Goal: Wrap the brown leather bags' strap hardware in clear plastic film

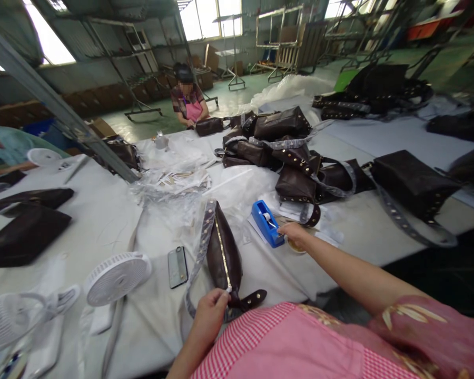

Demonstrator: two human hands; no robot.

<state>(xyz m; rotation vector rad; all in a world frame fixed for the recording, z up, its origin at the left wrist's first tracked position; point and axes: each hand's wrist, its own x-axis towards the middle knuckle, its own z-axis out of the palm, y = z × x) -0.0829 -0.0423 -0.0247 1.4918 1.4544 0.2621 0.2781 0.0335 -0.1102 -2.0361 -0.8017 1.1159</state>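
A dark brown leather handbag [223,252] stands on its edge on the grey table [114,210] in front of me, with a wrapped studded strap [201,242] along its left side. My left hand [210,313] is closed, pinching the near end of the bag by its zipper. My right hand [294,231] reaches out to the blue tape dispenser [266,222]; its fingers curl at the dispenser's near end, over a roll of tape. What the fingers hold is hidden.
A black phone [177,267] and white desk fans [116,277] lie to the left. A pile of brown bags [284,150] sits behind the dispenser, more at far right [413,181]. Plastic wrapping [174,181] covers the middle. A person [187,100] works at the far end; another's arm [3,150] is at left.
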